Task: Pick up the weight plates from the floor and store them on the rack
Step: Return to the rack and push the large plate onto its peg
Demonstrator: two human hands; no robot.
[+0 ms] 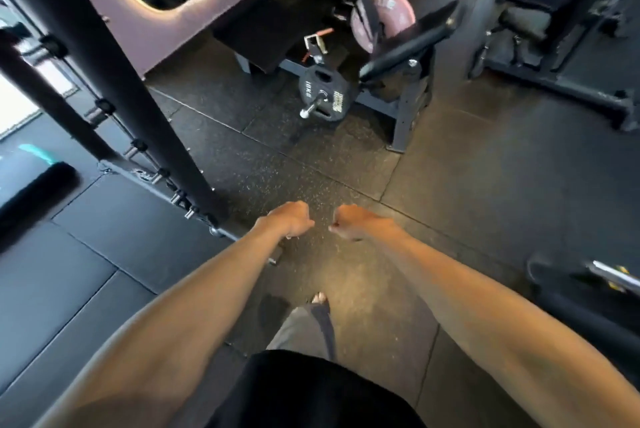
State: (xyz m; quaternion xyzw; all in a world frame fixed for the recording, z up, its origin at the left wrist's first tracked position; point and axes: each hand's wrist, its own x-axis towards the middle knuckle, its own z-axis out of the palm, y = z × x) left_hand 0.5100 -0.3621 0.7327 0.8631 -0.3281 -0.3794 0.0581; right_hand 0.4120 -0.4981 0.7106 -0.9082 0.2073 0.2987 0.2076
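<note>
The main risk is a plate slipping on the way to the rack: a black plate (323, 95) marked as ten kilos is heavy and smooth-edged, and the person's foot (319, 298), whose toes look uncovered, stands right under the line of carry. A one-handed or fingertip hold would likely cause that. A second risk is knocking into gear, since a slanted black post (114, 64) crowds the left side and a chrome bar (613, 275) juts in low at the right, so a turn with a load could catch either.

Both arms reach forward and down. The left hand (294, 220) and the right hand (353, 222) are close together, not touching, each with its fingers curled in and holding nothing.

The black plate is well ahead of both hands, slightly to the right hand's side, and already hangs on a steel peg (310, 107) low on a grey frame (401, 123). A pink plate (388, 15) sits higher and farther back, partly hidden. No plate shows on the speckled floor (450, 168) near the hands, so the person probably has to look elsewhere
</note>
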